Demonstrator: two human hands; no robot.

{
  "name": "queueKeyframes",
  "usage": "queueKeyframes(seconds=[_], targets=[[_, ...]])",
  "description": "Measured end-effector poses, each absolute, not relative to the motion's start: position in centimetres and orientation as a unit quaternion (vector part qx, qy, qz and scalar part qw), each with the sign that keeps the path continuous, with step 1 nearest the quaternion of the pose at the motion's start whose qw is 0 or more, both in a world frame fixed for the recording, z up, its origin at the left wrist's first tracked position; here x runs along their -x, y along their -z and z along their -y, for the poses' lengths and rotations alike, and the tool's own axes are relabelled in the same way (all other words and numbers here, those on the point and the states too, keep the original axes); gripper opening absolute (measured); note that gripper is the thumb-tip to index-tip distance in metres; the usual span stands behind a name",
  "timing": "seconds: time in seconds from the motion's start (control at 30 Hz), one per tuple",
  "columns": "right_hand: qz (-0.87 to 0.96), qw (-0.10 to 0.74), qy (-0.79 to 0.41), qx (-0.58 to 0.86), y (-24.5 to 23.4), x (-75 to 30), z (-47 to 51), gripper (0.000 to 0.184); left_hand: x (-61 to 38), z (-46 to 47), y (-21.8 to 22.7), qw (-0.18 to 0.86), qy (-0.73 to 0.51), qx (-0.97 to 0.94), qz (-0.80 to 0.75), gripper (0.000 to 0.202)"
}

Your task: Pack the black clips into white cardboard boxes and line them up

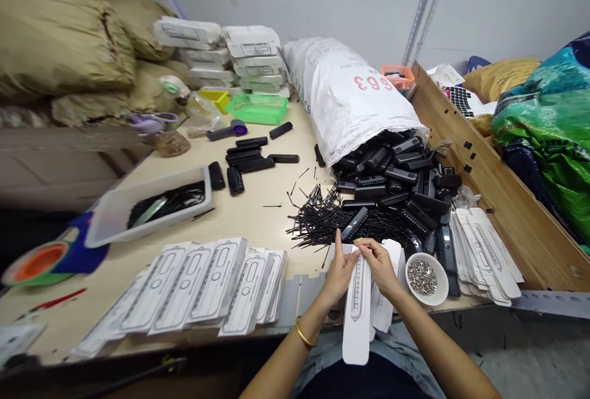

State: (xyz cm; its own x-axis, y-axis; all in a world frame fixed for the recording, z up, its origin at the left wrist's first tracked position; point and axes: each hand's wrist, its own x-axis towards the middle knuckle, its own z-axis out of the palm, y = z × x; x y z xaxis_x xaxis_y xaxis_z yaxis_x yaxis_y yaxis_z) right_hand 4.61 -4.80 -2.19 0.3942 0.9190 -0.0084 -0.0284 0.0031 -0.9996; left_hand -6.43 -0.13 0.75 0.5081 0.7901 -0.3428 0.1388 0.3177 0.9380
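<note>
Both hands are at the top end of a long white cardboard box with a printed device on its front. My left hand grips the box's upper left side, its index finger pointing up. My right hand pinches the top right edge with thumb and fingers. More white boxes lie partly hidden behind it. Just beyond my fingertips are a black device and a heap of thin black stick-like pieces. A white bowl of small metal parts stands beside my right hand.
A white sack spills black devices onto the table. Boxes stand in a row at left and flat cartons lie at right. A plastic tray holds black pieces. A wooden board edges the right side.
</note>
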Motion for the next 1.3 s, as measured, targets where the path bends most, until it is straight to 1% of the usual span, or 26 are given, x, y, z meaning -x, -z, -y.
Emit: queueKeyframes(seconds=[0.17,0.27,0.33,0.4,0.47,0.53,0.57,0.63,0.7,0.73,0.77,0.8,0.83,0.9,0.93,0.97,1.0,1.03,1.07,1.1,1.17,1.23,1.27,1.3], targets=[[0.377,0.599,-0.391,0.588,2.3,-4.2,4.0,0.022,6.5,0.3,-0.2,0.663,-0.258,-0.536,-0.454,0.086],[0.303,0.627,-0.382,0.607,2.7,-4.9,2.8,0.027,7.1,-0.3,0.2,0.652,-0.274,-0.571,-0.416,0.072],[0.222,0.654,-0.364,0.625,3.2,-5.6,1.9,0.031,7.9,-0.7,0.2,0.602,-0.288,-0.663,-0.34,0.062],[0.21,0.658,-0.355,0.63,3.7,-6.0,1.0,0.033,8.6,-1.0,0.0,0.494,-0.291,-0.782,-0.245,0.06],[0.283,0.631,-0.355,0.629,4.1,-5.7,0.3,0.034,9.2,-1.2,-0.1,0.373,-0.279,-0.869,-0.168,0.065],[0.374,0.581,-0.345,0.635,4.3,-4.9,-0.4,0.036,9.6,-1.3,0.1,0.305,-0.268,-0.906,-0.12,0.075],[0.407,0.559,-0.338,0.638,4.3,-4.4,-0.8,0.037,9.7,-1.4,0.4,0.286,-0.278,-0.911,-0.104,0.078],[0.449,0.53,-0.328,0.64,4.1,-3.7,-1.6,0.038,10.0,-1.5,1.1,0.267,-0.34,-0.895,-0.106,0.073],[0.474,0.518,-0.331,0.631,3.6,-3.6,-2.4,0.032,10.4,-1.7,1.6,0.28,-0.428,-0.838,-0.19,0.062],[0.511,0.492,-0.318,0.628,3.4,-3.9,-2.8,0.026,10.7,-1.9,1.6,0.297,-0.462,-0.791,-0.268,0.06],[0.568,0.445,-0.293,0.627,3.2,-4.3,-3.1,0.02,10.9,-2.1,1.5,0.321,-0.479,-0.736,-0.354,0.062],[0.634,0.375,-0.256,0.626,3.2,-4.8,-3.3,0.018,11.1,-2.4,1.2,0.347,-0.48,-0.682,-0.429,0.066],[0.7,0.288,-0.21,0.619,3.2,-5.5,-3.5,0.022,11.2,-2.8,0.9,0.375,-0.468,-0.639,-0.481,0.071],[0.785,0.122,-0.119,0.596,3.4,-6.8,-3.7,0.027,11.3,-3.4,0.4,0.433,-0.429,-0.6,-0.519,0.078],[0.801,0.076,-0.091,0.586,3.5,-7.5,-3.7,0.027,11.3,-3.6,0.3,0.456,-0.408,-0.6,-0.516,0.079],[0.81,0.053,-0.072,0.579,3.5,-8.1,-3.8,0.026,11.1,-3.7,0.3,0.47,-0.387,-0.604,-0.515,0.08],[0.814,0.052,-0.059,0.576,3.4,-8.8,-3.8,0.026,11.0,-3.8,0.5,0.475,-0.367,-0.61,-0.517,0.081],[0.81,0.068,-0.052,0.579,3.0,-9.5,-3.8,0.026,10.8,-3.8,0.7,0.472,-0.346,-0.62,-0.522,0.082],[0.797,0.103,-0.051,0.592,2.5,-10.2,-3.7,0.029,10.7,-3.8,1.0,0.464,-0.326,-0.633,-0.527,0.082],[0.773,0.157,-0.053,0.613,1.8,-10.9,-3.7,0.033,10.6,-3.7,1.3,0.453,-0.307,-0.65,-0.528,0.082],[0.676,0.312,-0.056,0.665,-0.1,-12.1,-3.3,0.042,10.4,-3.5,1.6,0.425,-0.272,-0.692,-0.517,0.08],[0.54,0.473,-0.057,0.693,-2.0,-12.3,-2.7,0.044,10.1,-3.3,1.4,0.396,-0.241,-0.739,-0.489,0.079],[0.481,0.53,-0.059,0.696,-2.9,-12.1,-2.3,0.042,9.9,-3.2,1.2,0.384,-0.23,-0.76,-0.472,0.079],[0.444,0.564,-0.065,0.693,-3.7,-11.6,-1.9,0.04,9.7,-3.1,1.0,0.372,-0.224,-0.777,-0.456,0.079]])
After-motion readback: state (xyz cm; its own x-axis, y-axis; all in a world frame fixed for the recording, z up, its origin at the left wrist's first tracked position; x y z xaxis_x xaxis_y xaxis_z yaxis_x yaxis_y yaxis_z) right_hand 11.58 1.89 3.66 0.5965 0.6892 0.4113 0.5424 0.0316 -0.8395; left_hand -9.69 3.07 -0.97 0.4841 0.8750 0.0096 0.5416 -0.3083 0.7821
